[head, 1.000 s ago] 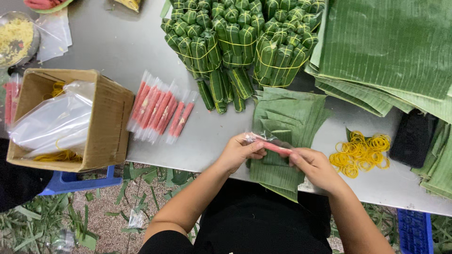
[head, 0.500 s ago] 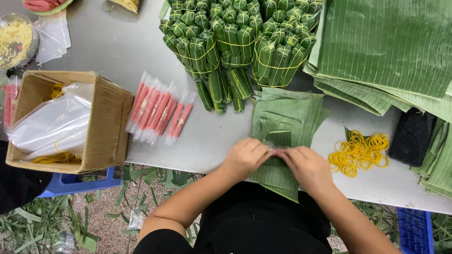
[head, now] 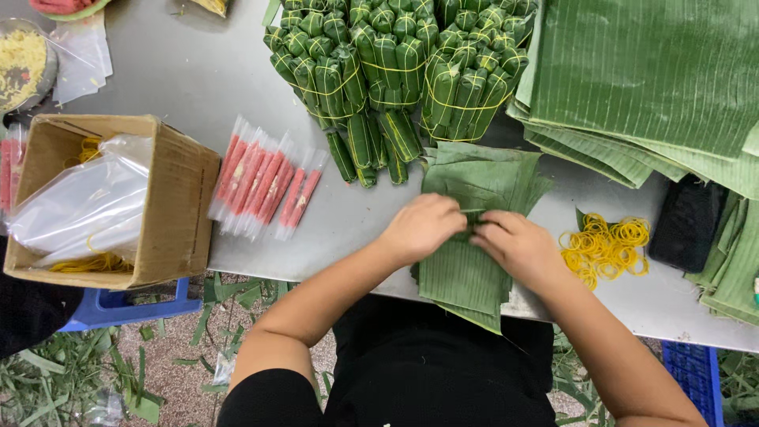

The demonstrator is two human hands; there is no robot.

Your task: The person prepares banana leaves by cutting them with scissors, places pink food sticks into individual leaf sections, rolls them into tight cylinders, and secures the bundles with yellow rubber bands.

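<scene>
While both hands, left hand [head: 423, 228] and right hand [head: 518, 247], are pinching a leaf roll [head: 474, 217] closed, it is risking unrolling should either grip slacken.

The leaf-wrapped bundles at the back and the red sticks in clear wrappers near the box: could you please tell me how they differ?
The leaf-wrapped bundles are green, tied with yellow rubber bands and grouped in bunches; the red sticks in clear wrappers are pink-red, bare of leaf, lying loose in a single row. The bundles look thicker than the sticks. Both are long, narrow and rest on the grey table.
</scene>
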